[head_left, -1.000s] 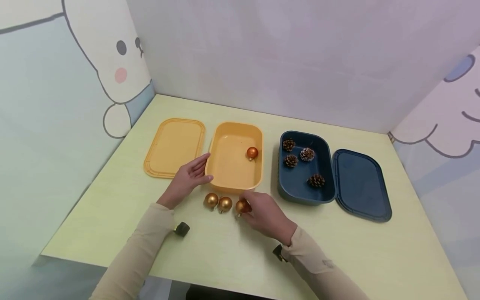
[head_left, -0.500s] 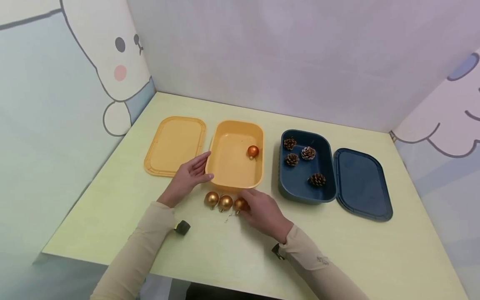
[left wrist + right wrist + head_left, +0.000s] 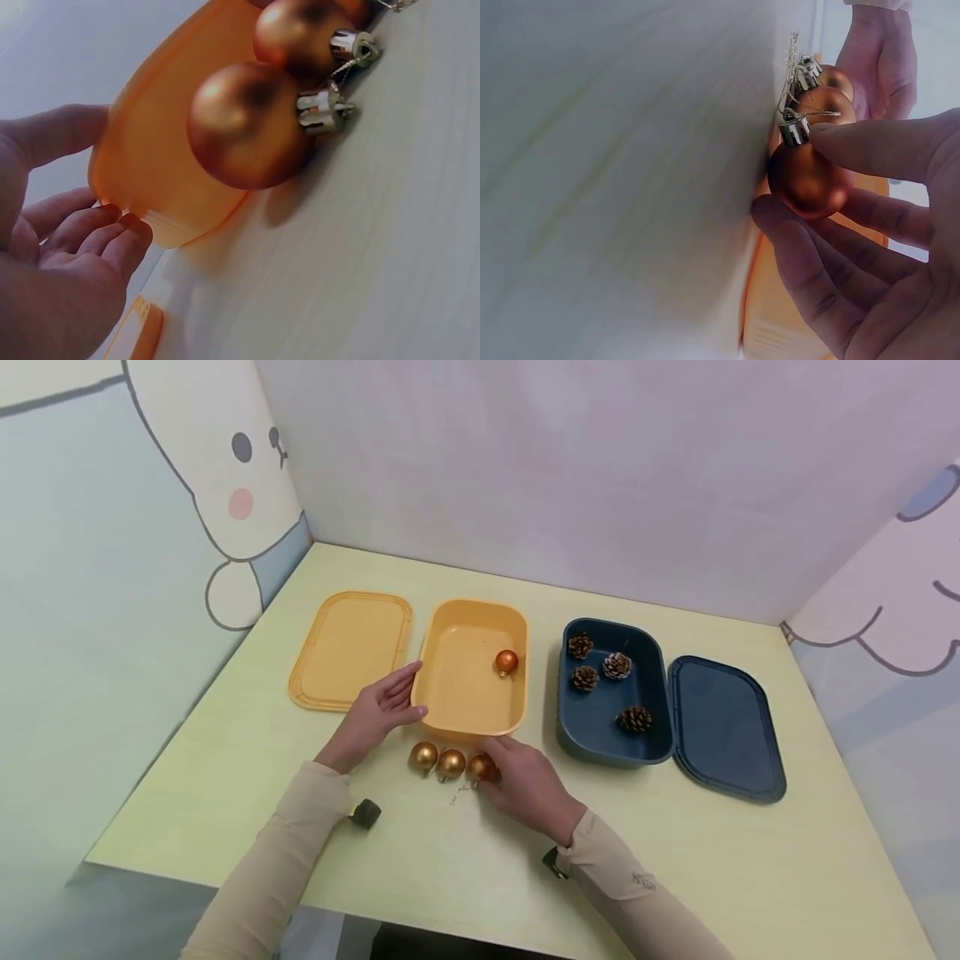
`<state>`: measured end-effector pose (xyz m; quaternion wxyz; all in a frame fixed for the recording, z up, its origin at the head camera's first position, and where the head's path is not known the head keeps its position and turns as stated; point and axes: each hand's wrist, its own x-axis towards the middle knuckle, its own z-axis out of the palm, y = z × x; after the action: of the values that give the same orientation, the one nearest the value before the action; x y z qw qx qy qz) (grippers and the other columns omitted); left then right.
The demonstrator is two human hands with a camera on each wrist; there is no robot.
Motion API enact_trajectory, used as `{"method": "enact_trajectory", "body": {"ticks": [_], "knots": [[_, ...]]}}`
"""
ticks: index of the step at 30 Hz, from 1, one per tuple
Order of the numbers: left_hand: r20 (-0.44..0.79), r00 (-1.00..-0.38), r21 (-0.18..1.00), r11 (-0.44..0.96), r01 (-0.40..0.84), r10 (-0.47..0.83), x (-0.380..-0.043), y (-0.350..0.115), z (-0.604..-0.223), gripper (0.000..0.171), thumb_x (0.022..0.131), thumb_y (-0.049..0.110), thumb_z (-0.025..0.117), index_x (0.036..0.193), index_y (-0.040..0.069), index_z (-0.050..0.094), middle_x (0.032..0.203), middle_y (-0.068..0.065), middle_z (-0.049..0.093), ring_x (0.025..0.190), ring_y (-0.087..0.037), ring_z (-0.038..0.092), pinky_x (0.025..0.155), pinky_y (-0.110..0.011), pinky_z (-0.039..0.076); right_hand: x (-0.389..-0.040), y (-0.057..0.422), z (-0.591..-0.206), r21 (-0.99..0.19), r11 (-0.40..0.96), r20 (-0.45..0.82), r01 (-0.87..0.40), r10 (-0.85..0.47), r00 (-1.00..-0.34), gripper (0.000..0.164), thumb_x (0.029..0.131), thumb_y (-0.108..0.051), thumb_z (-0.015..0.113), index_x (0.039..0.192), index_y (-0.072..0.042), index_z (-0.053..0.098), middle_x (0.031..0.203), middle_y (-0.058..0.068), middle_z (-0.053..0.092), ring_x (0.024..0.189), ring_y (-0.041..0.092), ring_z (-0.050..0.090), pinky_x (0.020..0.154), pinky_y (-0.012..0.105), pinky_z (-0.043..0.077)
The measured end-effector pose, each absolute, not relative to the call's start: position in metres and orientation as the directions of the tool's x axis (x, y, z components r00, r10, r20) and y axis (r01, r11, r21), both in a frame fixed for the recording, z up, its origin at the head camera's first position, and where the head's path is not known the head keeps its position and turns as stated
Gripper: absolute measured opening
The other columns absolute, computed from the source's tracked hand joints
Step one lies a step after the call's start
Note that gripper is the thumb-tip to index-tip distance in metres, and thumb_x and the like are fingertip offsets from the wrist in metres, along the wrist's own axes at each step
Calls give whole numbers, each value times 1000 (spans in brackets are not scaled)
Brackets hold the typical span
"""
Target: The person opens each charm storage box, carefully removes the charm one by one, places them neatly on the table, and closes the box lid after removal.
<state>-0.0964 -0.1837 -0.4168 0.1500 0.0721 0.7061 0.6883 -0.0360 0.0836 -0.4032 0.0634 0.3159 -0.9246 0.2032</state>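
Note:
My right hand [image 3: 531, 787] holds a gold Christmas ball [image 3: 481, 768] between thumb and fingers, low in front of the yellow box. Its silver cap and a glittery string [image 3: 791, 79] show in the right wrist view. Two more gold Christmas balls [image 3: 423, 757] [image 3: 452, 764] lie side by side on the table, just left of it. Along the box's left side my left hand [image 3: 367, 718] rests, its loosely bent fingers and thumb touching the wall and rim near the front corner. Inside the yellow box [image 3: 457, 727] sits one orange-copper ball [image 3: 506, 662].
A dark blue box [image 3: 611, 757] with several pine cones [image 3: 617, 666] stands to the right. Its blue lid [image 3: 723, 727] lies beside it. At left the yellow lid [image 3: 351, 652] lies flat on the pale table [image 3: 450, 868]. Walls rise behind and at both sides.
My right hand and its ball have shifted slightly left towards the two other balls, and the string now shows on the table side. My left hand stays at the yellow box.

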Motion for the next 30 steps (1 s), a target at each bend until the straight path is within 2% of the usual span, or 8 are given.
{"method": "enact_trajectory", "body": {"ticks": [6, 11, 18, 30], "knots": [[-109, -943, 994, 45, -100, 314, -97, -184, -414, 79, 93, 21, 73, 159, 22, 31, 168, 1, 23, 156, -19, 23, 125, -34, 29, -38, 84, -400, -330, 721, 225, -610, -567, -792, 33, 79, -15, 85, 104, -12, 65, 87, -1, 68, 69, 8, 58, 58, 19, 49], [-115, -943, 993, 43, -106, 313, -97, -185, -414, 79, 93, 20, 73, 159, 22, 31, 168, 2, 24, 156, -19, 23, 125, -35, 29, -38, 82, -399, -350, 710, 218, -611, -572, -791, 33, 79, -15, 85, 104, -11, 65, 87, 0, 68, 70, 9, 59, 58, 18, 48], [-111, -945, 994, 41, -104, 307, -97, -185, -417, 78, 92, 20, 74, 158, 22, 32, 168, 2, 25, 156, -18, 24, 123, -31, 31, -37, 80, -400, -350, 714, 222, -606, -565, -795, 31, 79, -17, 85, 101, -12, 64, 84, -1, 66, 68, 8, 57, 57, 18, 46], [-99, -944, 995, 28, -95, 314, -97, -184, -417, 78, 93, 21, 74, 159, 22, 32, 168, 1, 25, 156, -19, 23, 124, -31, 30, -36, 79, -402, -341, 728, 239, -595, -545, -804, 34, 79, -17, 85, 105, -10, 65, 86, 0, 68, 69, 9, 59, 57, 19, 48]]}}
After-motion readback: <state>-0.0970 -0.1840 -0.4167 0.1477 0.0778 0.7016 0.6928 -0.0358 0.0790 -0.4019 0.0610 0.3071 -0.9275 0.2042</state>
